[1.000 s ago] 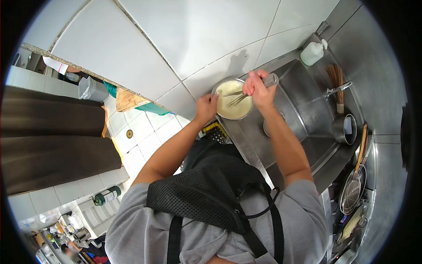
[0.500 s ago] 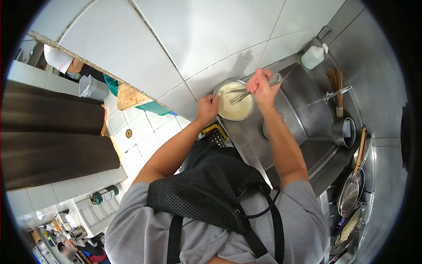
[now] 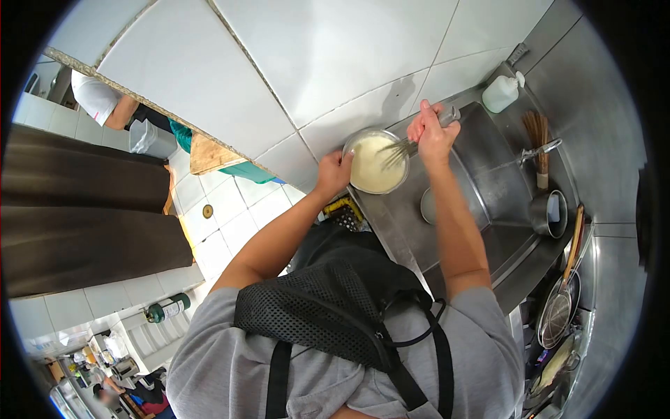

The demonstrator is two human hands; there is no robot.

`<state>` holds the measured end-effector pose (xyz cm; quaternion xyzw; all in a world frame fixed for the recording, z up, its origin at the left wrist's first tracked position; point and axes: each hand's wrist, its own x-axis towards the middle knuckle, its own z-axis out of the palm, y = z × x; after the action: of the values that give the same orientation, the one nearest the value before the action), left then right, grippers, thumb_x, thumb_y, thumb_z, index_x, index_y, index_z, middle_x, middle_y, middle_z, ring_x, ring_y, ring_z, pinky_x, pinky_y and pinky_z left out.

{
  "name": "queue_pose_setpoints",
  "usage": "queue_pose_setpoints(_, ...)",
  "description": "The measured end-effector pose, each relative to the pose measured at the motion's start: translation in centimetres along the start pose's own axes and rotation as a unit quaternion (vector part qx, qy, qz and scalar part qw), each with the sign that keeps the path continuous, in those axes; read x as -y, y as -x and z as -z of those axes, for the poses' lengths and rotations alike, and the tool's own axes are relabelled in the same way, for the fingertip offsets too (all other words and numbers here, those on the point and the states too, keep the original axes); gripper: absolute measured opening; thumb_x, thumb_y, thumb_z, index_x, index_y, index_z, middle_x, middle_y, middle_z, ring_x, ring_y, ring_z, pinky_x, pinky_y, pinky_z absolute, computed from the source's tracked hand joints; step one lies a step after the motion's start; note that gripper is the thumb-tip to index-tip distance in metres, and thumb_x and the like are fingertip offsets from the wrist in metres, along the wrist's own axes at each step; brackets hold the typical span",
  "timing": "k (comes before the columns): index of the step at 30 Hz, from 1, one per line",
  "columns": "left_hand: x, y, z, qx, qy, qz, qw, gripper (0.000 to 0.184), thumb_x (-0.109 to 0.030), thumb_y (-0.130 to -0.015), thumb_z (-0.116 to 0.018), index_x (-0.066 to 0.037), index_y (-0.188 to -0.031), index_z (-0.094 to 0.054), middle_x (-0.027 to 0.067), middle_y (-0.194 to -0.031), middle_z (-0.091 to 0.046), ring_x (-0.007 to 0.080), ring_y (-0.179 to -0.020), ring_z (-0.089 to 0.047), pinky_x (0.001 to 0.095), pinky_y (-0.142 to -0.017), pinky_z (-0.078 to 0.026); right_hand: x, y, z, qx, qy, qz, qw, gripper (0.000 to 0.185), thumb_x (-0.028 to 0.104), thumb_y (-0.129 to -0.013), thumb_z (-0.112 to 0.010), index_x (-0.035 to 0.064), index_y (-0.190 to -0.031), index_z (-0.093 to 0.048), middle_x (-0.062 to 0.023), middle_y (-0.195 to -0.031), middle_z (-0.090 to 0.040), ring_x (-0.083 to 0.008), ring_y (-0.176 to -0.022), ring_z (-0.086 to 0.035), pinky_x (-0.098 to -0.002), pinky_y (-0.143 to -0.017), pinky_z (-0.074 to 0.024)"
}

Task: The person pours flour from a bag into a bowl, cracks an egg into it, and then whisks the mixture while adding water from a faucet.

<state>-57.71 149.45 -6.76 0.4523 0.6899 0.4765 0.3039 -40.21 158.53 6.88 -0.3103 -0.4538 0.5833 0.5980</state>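
Note:
A round metal bowl (image 3: 375,191) of pale yellow, creamy liquid (image 3: 368,170) rests at the left end of the steel sink counter, against the tiled wall. My left hand (image 3: 334,172) grips the bowl's left rim, thumb at the edge. Closed around the handle of a wire whisk (image 3: 399,151) is my right hand (image 3: 433,133), just right of the bowl. The whisk's wires slant down to the left, their ends in the liquid at the bowl's right side. The handle's end sticks out past my right hand.
The sink (image 3: 499,188) lies right of the bowl, with a soap bottle (image 3: 501,93), a stick brush (image 3: 536,140), a tap (image 3: 543,149) and a metal pot (image 3: 547,214) around it. Strainers (image 3: 556,318) lie lower right. Other people (image 3: 98,98) are at the far left.
My right hand has moved right with the whisk, whose wires are now at the bowl's right side. My left hand still holds the rim. At upper left, another person's arm shows more.

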Motion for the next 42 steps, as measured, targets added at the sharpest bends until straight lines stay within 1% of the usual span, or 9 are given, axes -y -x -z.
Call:
queue_pose_setpoints(2,0.1,0.1,-0.1,-0.001,0.012,0.007,1.000,0.038,-0.027,-0.090,-0.060,0.005,-0.070,-0.061,0.0172,-0.056,-0.057,0.0206,-0.047,-0.050,0.0384,-0.049,-0.041,-0.9,0.4,0.1,-0.032,-0.026,0.027,0.999,0.037,0.010,-0.092,-0.056,0.0068,-0.060,-0.037,-0.0056,-0.047,-0.041,-0.0143,-0.037,-0.038,-0.0314,-0.039,-0.0351)
queue_pose_setpoints(4,0.1,0.0,0.1,0.001,0.010,0.002,1.000,0.037,-0.026,-0.090,-0.060,0.005,-0.070,-0.061,0.0174,-0.056,-0.057,0.0201,-0.047,-0.050,0.0383,-0.049,-0.041,-1.4,1.3,0.1,0.113,-0.132,-0.023,0.985,0.035,0.011,-0.090,-0.060,0.0066,-0.061,-0.041,-0.0042,-0.047,-0.044,-0.0130,-0.038,-0.042,-0.0299,-0.038,-0.0336)
queue_pose_setpoints(7,0.3,0.0,0.1,0.003,-0.017,-0.002,1.000,0.037,-0.026,-0.090,-0.060,0.005,-0.070,-0.062,0.0166,-0.055,-0.057,0.0195,-0.047,-0.050,0.0381,-0.049,-0.041,0.2,0.6,0.7,0.047,0.020,-0.008,0.999,0.036,0.012,-0.093,-0.055,0.0070,-0.060,-0.039,-0.0052,-0.047,-0.040,-0.0144,-0.037,-0.038,-0.0322,-0.039,-0.0358)
queue_pose_setpoints(10,1.9,-0.4,-0.3,0.014,0.003,-0.007,1.000,0.036,-0.027,-0.093,-0.059,0.005,-0.075,-0.065,0.0053,-0.058,-0.060,0.0082,-0.054,-0.049,0.0302,-0.049,-0.041,-0.9,0.2,0.5,-0.003,-0.040,0.020,0.999,0.033,0.013,-0.093,-0.053,0.0069,-0.063,-0.040,-0.0049,-0.046,-0.038,-0.0147,-0.037,-0.037,-0.0329,-0.039,-0.0359)
queue_pose_setpoints(20,0.4,0.0,-0.1,0.011,0.015,0.009,1.000,0.035,-0.024,-0.093,-0.059,0.005,-0.075,-0.065,0.0046,-0.058,-0.060,0.0072,-0.054,-0.048,0.0294,-0.049,-0.041,-1.9,0.5,0.5,0.011,-0.111,0.004,0.994,0.033,0.014,-0.093,-0.053,0.0074,-0.065,-0.038,-0.0055,-0.047,-0.039,-0.0145,-0.036,-0.037,-0.0324,-0.038,-0.0348)
queue_pose_setpoints(22,0.4,-0.1,0.0,0.013,0.029,0.017,0.999,0.039,-0.028,-0.091,-0.059,0.005,-0.071,-0.062,0.0150,-0.055,-0.057,0.0174,-0.048,-0.050,0.0367,-0.049,-0.042,-1.5,0.3,1.0,0.034,-0.074,-0.023,0.996,0.033,0.014,-0.093,-0.053,0.0073,-0.065,-0.038,-0.0056,-0.047,-0.039,-0.0146,-0.036,-0.037,-0.0325,-0.038,-0.0347)
queue_pose_setpoints(27,0.3,-0.1,-0.1,0.008,-0.003,0.021,1.000,0.039,-0.027,-0.091,-0.059,0.005,-0.070,-0.062,0.0153,-0.054,-0.056,0.0183,-0.047,-0.050,0.0373,-0.049,-0.041,-0.5,-0.4,0.5,-0.052,-0.048,0.027,0.997,0.035,0.013,-0.093,-0.053,0.0073,-0.063,-0.037,-0.0052,-0.047,-0.039,-0.0144,-0.036,-0.037,-0.0319,-0.037,-0.0352)
queue_pose_setpoints(30,-0.1,0.0,0.1,0.005,-0.006,0.013,1.000,0.039,-0.027,-0.091,-0.059,0.005,-0.069,-0.062,0.0157,-0.054,-0.056,0.0189,-0.047,-0.049,0.0376,-0.049,-0.041,-1.7,0.8,0.7,0.074,-0.119,-0.028,0.990,0.038,0.014,-0.092,-0.058,0.0066,-0.059,-0.039,-0.0047,-0.046,-0.041,-0.0135,-0.036,-0.039,-0.0303,-0.037,-0.0347)
queue_pose_setpoints(42,-0.6,0.3,0.2,0.005,0.008,0.028,1.000,0.039,-0.029,-0.091,-0.059,0.005,-0.071,-0.063,0.0169,-0.056,-0.057,0.0200,-0.047,-0.050,0.0377,-0.050,-0.042,-1.2,-0.4,-1.6,0.036,0.058,0.085,0.994,0.036,0.011,-0.087,-0.068,0.0073,-0.060,-0.044,0.0025,-0.050,-0.045,-0.0044,-0.044,-0.040,-0.0242,-0.040,-0.0312)
